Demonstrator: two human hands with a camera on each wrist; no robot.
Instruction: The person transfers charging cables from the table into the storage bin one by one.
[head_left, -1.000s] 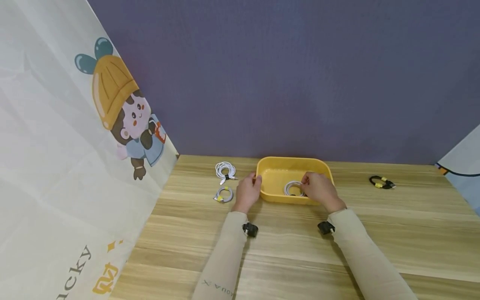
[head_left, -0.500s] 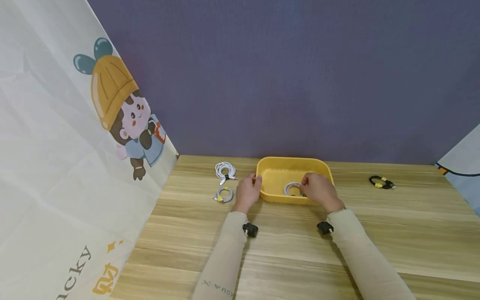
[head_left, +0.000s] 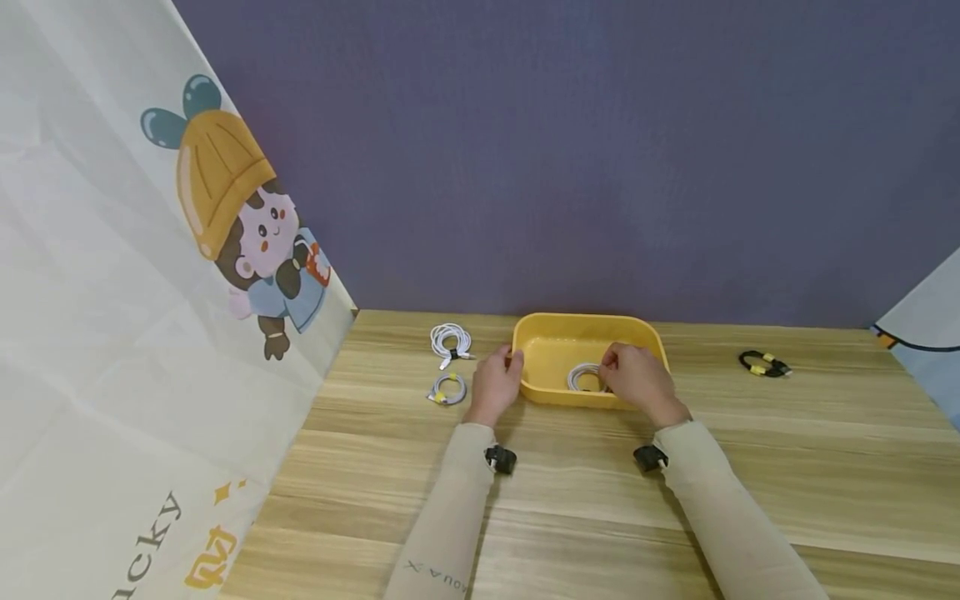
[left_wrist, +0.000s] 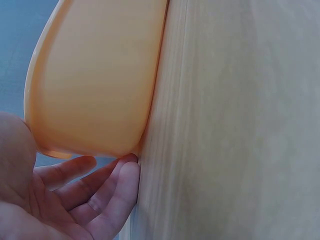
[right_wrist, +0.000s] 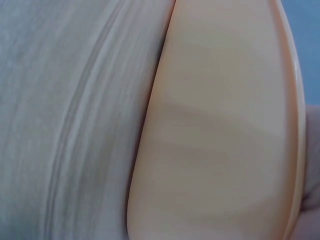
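Note:
A yellow plastic basket (head_left: 555, 350) stands on the wooden table against the backdrop. My left hand (head_left: 495, 386) grips its left end, thumb at the rim and fingers against the outer wall, as the left wrist view shows with the basket (left_wrist: 100, 90) beside the fingers. Reaching over the front right of the rim, my right hand (head_left: 637, 382) pinches a coiled white cable (head_left: 577, 377) inside the basket; the fingertips partly cover it. In the right wrist view, the basket wall (right_wrist: 215, 125) hides most of the right hand (right_wrist: 312, 175) and all of the cable.
Left of the basket, a coiled white cable (head_left: 451, 340) with a black tie lies behind a grey coiled cable (head_left: 448, 389) with yellow ties. A black cable (head_left: 763, 364) with yellow ties lies farther right. A dark backdrop (head_left: 570, 167) rises behind the table (head_left: 570, 517).
Almost nothing differs. My right hand shifts very slightly at the cable coil, while the left hand and the basket stay in place.

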